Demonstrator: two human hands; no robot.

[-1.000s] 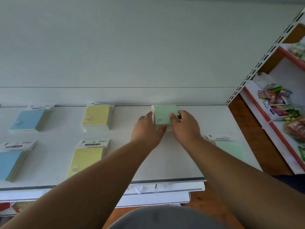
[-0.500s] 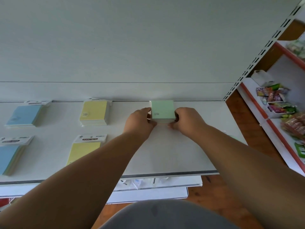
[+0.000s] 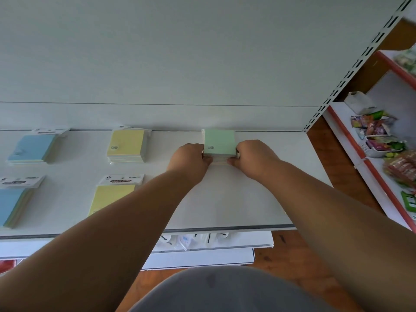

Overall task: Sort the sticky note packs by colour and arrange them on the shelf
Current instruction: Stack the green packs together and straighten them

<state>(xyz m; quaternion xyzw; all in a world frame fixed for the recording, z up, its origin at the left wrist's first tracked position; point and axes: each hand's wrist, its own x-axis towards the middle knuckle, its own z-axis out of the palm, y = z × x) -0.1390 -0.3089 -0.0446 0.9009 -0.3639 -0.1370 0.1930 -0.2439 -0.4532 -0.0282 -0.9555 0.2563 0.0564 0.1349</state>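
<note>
A green sticky note pack (image 3: pixel 219 141) lies flat at the back of the white shelf (image 3: pixel 258 199), against the rear panel. My left hand (image 3: pixel 190 159) grips its left side and my right hand (image 3: pixel 254 157) grips its right side, thumbs at the front edge. To the left lie two yellow packs, one at the back (image 3: pixel 127 144) and one in front (image 3: pixel 112 197). Further left are two blue packs, back (image 3: pixel 31 147) and front (image 3: pixel 12 202).
The shelf's front edge (image 3: pixel 225 228) runs under my forearms, with a lower shelf of small packets (image 3: pixel 191 240) beneath. At the right stands another shelf unit with snack bags (image 3: pixel 378 134) in white baskets. Wooden floor lies between the units.
The green pack has been pushed back against the rear panel and squared up between both hands. The view shifted right, so the green pack at the front right is hidden behind my right arm.
</note>
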